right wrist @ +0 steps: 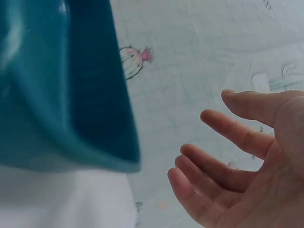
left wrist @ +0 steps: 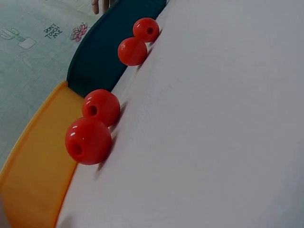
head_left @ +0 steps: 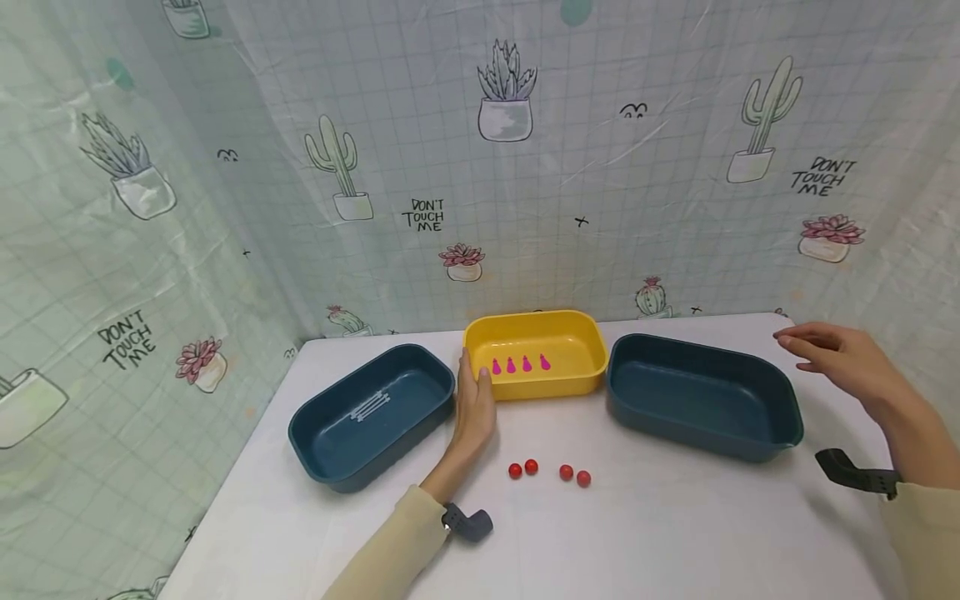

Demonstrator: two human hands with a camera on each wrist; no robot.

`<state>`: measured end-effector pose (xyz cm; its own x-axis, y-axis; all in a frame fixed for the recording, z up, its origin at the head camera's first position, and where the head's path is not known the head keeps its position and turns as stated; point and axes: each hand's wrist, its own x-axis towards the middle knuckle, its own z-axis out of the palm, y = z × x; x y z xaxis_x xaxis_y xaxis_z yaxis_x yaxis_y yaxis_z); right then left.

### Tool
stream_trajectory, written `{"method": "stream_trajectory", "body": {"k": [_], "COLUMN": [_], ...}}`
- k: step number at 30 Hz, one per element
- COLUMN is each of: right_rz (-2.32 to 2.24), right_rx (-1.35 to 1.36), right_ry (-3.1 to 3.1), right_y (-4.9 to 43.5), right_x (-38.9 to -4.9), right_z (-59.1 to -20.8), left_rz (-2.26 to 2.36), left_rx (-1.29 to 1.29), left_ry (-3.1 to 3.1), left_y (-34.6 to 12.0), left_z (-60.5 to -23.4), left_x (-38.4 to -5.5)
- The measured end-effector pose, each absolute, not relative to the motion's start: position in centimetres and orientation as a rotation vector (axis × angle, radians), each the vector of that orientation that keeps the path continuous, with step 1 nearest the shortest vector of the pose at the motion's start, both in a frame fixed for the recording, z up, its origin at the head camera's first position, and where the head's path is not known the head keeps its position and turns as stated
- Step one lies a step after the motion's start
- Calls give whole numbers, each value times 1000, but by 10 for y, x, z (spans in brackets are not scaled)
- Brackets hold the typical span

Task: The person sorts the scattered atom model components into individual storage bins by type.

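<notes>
In the head view my left hand [head_left: 476, 408] lies along the left end of a yellow plastic bin [head_left: 551, 388]. Its straight fingers rest by the end wall and the thumb is at the front rim. Inside the bin several small pink drop-shaped pieces [head_left: 527, 363] stand out in a row. My right hand [head_left: 843, 358] hovers beyond the right end of a dark teal bin [head_left: 705, 437], apart from it. The right wrist view shows that hand [right wrist: 237, 166] with spread, relaxed fingers and nothing in them, beside the bin's corner [right wrist: 102, 159].
Two pairs of red beads [left wrist: 89, 141] with holes lie on the white table [head_left: 645, 525] before the yellow bin. At the left, another dark teal bin [head_left: 322, 454] contains several thin white sticks [head_left: 370, 406]. A printed curtain [head_left: 420, 100] hangs behind and beside the table.
</notes>
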<state>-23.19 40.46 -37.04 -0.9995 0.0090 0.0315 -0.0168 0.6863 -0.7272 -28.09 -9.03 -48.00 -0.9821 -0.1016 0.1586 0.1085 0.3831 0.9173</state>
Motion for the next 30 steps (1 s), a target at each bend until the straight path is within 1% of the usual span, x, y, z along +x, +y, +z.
{"method": "stream_trajectory", "body": {"k": [9,19,26,30], "right_rz": [1336,1286,1254,1316], "right_rx": [39,19,64,66], "right_ry": [-2823,-2924,-2984,-2951], "right_y": [412,416,408,400], "right_x": [-231,-237,-239,-244], "right_z": [-394,-410,-422,-431], "left_rz": [-1654,-1675,-1695,-1729], "left_rx": [-53,-123,-179,-129], "left_ry": [-2531,-2605,-2619,-2614], "left_y": [-98,-108,-114,-114], "left_z": [-476,-468,-464,-461], "left_x": [-265,-240,-222,-213]}}
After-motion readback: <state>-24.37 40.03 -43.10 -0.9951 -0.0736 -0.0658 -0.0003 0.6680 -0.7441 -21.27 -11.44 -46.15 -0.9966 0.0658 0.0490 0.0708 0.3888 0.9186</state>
